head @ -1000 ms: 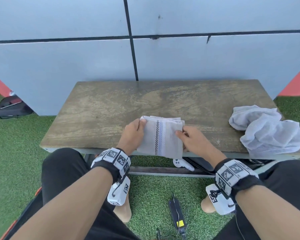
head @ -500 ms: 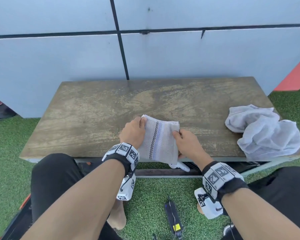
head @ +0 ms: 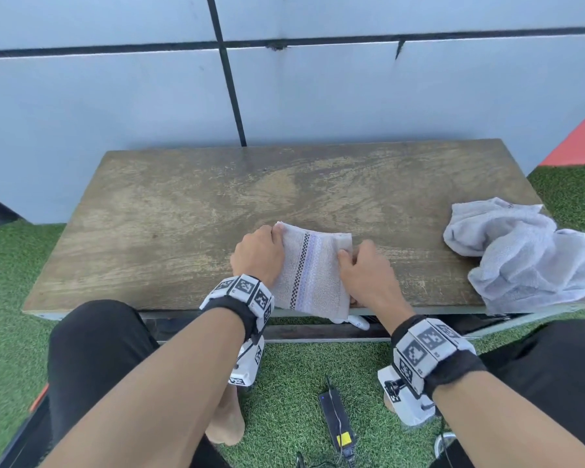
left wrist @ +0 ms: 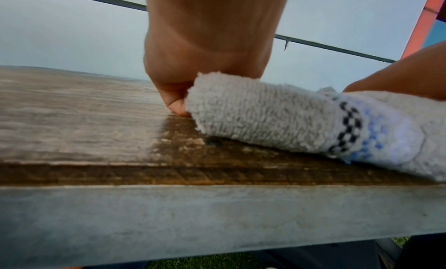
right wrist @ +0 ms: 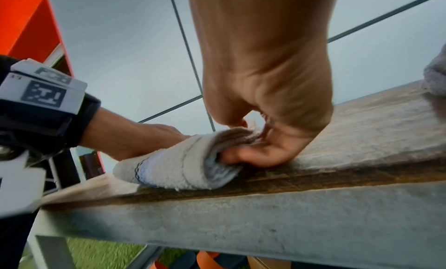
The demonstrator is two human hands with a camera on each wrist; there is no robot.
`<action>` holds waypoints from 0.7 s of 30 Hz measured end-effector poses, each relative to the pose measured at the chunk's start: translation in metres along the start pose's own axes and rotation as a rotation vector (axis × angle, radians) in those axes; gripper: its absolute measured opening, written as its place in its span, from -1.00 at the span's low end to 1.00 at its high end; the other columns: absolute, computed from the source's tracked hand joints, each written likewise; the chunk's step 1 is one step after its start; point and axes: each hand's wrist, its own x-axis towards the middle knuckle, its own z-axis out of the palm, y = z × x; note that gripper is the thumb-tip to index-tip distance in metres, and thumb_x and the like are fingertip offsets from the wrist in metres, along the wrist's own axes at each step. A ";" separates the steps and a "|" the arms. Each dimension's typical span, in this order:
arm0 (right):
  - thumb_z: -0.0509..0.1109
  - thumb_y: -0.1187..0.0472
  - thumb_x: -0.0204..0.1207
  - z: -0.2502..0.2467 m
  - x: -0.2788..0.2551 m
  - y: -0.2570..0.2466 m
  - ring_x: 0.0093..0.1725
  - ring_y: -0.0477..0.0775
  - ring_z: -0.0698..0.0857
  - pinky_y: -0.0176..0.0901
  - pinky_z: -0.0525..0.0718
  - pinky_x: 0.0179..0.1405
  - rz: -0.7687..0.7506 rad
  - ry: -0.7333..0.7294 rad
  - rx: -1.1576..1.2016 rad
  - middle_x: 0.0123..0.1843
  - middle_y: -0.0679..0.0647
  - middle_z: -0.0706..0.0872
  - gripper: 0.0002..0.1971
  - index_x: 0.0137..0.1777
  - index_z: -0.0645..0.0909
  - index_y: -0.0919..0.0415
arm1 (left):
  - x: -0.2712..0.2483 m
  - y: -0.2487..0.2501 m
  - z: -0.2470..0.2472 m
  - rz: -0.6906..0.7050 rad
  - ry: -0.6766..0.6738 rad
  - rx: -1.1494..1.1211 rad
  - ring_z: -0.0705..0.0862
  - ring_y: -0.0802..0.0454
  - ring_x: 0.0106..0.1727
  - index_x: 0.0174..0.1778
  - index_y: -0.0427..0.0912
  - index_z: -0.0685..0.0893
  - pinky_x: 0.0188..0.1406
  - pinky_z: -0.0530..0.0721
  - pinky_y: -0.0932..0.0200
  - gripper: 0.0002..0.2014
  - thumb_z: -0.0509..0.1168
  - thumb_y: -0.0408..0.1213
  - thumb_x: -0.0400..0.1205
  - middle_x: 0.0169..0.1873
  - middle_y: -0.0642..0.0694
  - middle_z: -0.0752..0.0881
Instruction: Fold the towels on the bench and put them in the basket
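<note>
A folded grey towel (head: 313, 271) with a checked black stripe and a blue band lies at the front edge of the wooden bench (head: 183, 214), its near end hanging just over the edge. My left hand (head: 260, 253) grips its left side, fingers curled under the fold (left wrist: 176, 103). My right hand (head: 362, 265) grips its right side, thumb on top and fingers tucked under the layers (right wrist: 243, 153). A crumpled grey towel (head: 520, 255) lies on the bench's right end. No basket is in view.
A grey panelled wall (head: 284, 96) stands right behind the bench. Green turf (head: 294, 383) covers the ground, with a black device and cable (head: 336, 420) by my feet. My knees sit either side of the bench front.
Both hands have slid inwards along the towel and closed tighter on its sides. The towel looks narrower and sits slightly turned. The head view has shifted a little.
</note>
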 end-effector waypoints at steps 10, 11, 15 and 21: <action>-0.10 -0.10 0.77 0.016 0.008 -0.003 0.72 0.17 0.22 0.28 0.07 0.72 -0.592 -0.046 -0.540 0.72 0.09 0.30 -0.50 0.68 0.22 -0.08 | -0.029 0.007 0.003 0.560 0.035 0.021 0.46 0.09 0.01 -0.11 -0.03 0.57 0.20 0.38 0.03 -0.76 0.04 -0.09 0.75 -0.12 0.09 0.49; -0.14 -0.13 0.77 0.017 0.009 -0.003 0.68 0.19 0.27 0.31 0.07 0.71 -0.540 -0.047 -0.566 0.69 0.10 0.33 -0.48 0.71 0.18 -0.14 | -0.030 0.005 0.003 0.599 -0.011 0.020 0.44 0.10 0.04 -0.14 -0.04 0.58 0.27 0.37 -0.04 -0.72 0.00 -0.08 0.73 -0.14 0.10 0.47; -0.02 -0.07 0.75 0.013 0.009 -0.010 0.26 0.28 0.60 0.21 0.41 0.39 -0.466 0.081 -0.724 0.28 0.20 0.60 -0.52 0.63 0.38 -0.11 | -0.028 -0.005 0.001 0.578 0.040 0.117 0.51 0.02 0.22 -0.09 -0.04 0.63 0.40 0.28 -0.12 -0.65 -0.07 -0.08 0.65 0.01 0.04 0.57; 0.27 0.04 0.57 -0.002 0.004 -0.028 0.03 0.27 0.61 0.14 0.52 0.06 -0.487 0.313 -0.747 -0.01 0.20 0.64 -0.75 -0.05 0.75 0.13 | -0.032 -0.008 0.001 0.449 0.130 0.138 0.22 -0.17 0.72 0.31 -0.12 0.66 0.58 0.26 -0.26 -0.70 0.10 -0.20 0.76 0.61 -0.20 0.43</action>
